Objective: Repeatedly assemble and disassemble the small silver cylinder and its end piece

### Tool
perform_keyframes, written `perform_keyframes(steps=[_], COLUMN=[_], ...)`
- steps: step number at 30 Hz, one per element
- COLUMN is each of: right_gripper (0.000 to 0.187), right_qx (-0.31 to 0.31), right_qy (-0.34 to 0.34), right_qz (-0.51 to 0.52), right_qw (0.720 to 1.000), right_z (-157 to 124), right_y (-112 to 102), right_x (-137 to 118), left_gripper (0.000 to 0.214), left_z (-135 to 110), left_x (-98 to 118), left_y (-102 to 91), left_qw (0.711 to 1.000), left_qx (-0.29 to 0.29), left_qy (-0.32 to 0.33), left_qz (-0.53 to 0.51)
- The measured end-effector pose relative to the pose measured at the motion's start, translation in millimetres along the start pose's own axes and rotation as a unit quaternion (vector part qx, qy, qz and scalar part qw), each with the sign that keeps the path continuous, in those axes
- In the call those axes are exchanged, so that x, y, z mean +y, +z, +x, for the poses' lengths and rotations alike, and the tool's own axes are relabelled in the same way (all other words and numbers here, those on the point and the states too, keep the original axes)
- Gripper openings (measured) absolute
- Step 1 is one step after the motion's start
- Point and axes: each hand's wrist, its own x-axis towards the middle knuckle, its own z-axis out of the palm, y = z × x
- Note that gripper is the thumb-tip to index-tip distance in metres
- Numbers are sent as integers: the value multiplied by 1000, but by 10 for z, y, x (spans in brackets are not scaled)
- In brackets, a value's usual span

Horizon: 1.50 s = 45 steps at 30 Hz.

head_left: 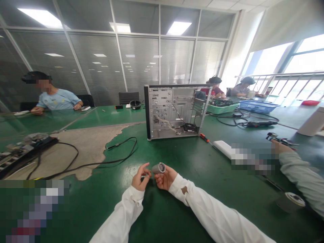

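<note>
My right hand [165,179] is closed around a small grey cylinder [157,168], tilted so that its round end with a pale rim and darker recessed middle faces me. Just to the left, my left hand [141,178] has its fingers partly bent and apart, its fingertips close to the cylinder's other end. Whether they touch it I cannot make out. Beyond both hands an open computer case [177,111] stands upright on the green table [121,199], with loose cables and a black fan inside.
A screwdriver [204,137] and a white bar [222,148] lie right of the case. At right, a co-worker's hand [279,147] is by a metal tool; a grey cup-like container [291,201] stands nearer. Left are a power strip [25,157] and black cable [88,164]. Baskets [258,106] stand behind.
</note>
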Motion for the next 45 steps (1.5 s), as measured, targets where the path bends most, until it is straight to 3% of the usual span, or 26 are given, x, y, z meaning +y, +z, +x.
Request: perform_keyframes(steps=[9, 21, 32, 36, 41, 43, 45], right_gripper=[50, 39, 26, 20, 37, 43, 42], right_qx=[5, 64, 65, 108, 164, 159, 158], right_qy=[-42, -67, -109, -138, -286, -361, -431], right_qz=[3, 12, 43, 27, -122, -231, -364], right_qw=[999, 996, 991, 984, 936, 890, 810], right_z=[-3, -56, -68, -46, 28, 14, -41], right_y=[-49, 38, 65, 83, 87, 84, 84], right_x=[5, 13, 4, 29, 105, 125, 134], left_gripper=[40, 40, 39, 39, 40, 40, 41], left_z=[7, 6, 2, 6, 8, 10, 13], left_x=[29, 16, 33, 40, 10, -7, -23], left_y=[2, -7, -10, -8, -14, -12, -6], left_qw=[1000, 1000, 1000, 1000, 999, 999, 999], left_qx=[1, -8, -2, -2, -8, 0, 16], left_qy=[-6, -4, -1, -2, -8, -15, -25], left_qz=[5, 17, 29, 29, 31, 35, 45])
